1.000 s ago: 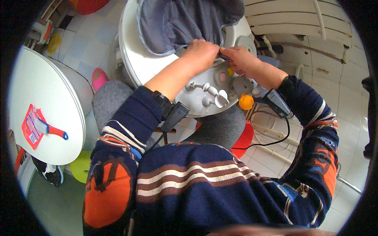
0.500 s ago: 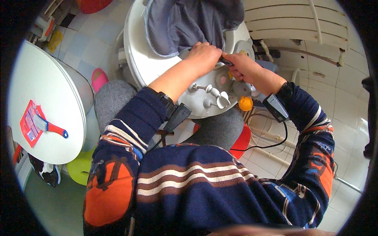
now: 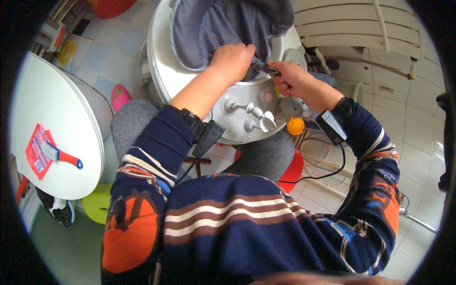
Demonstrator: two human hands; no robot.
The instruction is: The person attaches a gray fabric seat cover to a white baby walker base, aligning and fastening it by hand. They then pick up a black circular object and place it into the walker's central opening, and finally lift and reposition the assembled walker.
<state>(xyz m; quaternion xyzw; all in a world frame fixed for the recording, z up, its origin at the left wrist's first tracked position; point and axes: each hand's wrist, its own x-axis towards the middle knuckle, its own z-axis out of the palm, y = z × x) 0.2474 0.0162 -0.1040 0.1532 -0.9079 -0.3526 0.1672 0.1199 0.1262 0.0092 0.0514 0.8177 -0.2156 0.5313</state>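
Note:
A dark grey padded fabric seat (image 3: 209,28) with a pale piped edge lies draped over a round white frame with a grey toy tray (image 3: 237,128), which looks like a baby walker. My left hand (image 3: 232,61) is closed on the near part of the fabric, its fingertips hidden. My right hand (image 3: 294,80) pinches a dark, narrow end of the same fabric just to the right, over the tray. Below my hands the tray carries a white and grey propeller-shaped toy (image 3: 259,114). An orange round toy (image 3: 295,126) sits at its right edge.
To the left, a white round tabletop (image 3: 71,166) bears a red packet (image 3: 37,152) and a red-and-blue-handled brush (image 3: 64,155). A red basin (image 3: 290,171) stands below the tray, near a black cable (image 3: 313,177). A slatted white panel (image 3: 346,28) is at the upper right.
My left hand has moved slightly left and up, away from the right hand, baring the fabric between them. My right hand stays almost in place, still holding the dark end.

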